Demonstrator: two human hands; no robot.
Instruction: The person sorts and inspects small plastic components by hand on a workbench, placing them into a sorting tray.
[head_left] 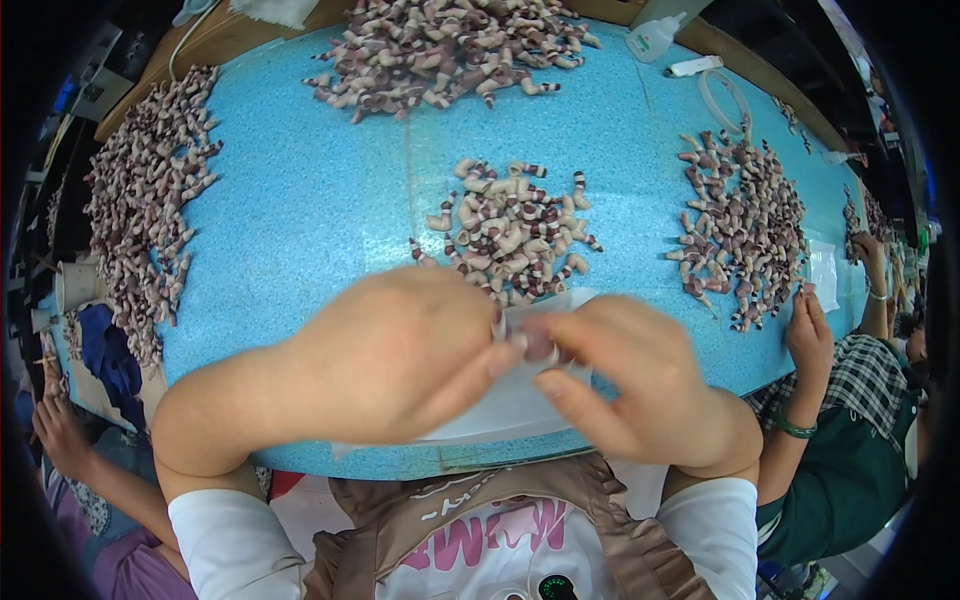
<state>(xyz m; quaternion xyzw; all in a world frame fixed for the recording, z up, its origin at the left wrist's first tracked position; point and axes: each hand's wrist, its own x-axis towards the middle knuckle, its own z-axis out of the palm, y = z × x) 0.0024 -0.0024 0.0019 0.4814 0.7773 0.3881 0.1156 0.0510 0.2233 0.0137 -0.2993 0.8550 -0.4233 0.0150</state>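
Both hands meet over a white sheet (pixel 480 412) at the near edge of the blue table. Between them is a small bent piece (pixel 538 346), dark brown and cream, blurred by motion. My right hand (pixel 640 375) pinches it between thumb and fingers. My left hand (pixel 400 350) is curled, its thumb and fingertips against the same piece's left end; its other fingers are hidden behind the back of the hand. Just beyond my hands lies a small heap of similar bent, banded pieces (pixel 520 225).
Larger heaps of pieces lie at the back (pixel 440 50), left (pixel 150 190) and right (pixel 745 225). A squeeze bottle (pixel 655 38) and a clear ring (pixel 724 100) are at the back right. A co-worker's hand (pixel 810 325) is at the right edge, another's (pixel 62 430) at the left.
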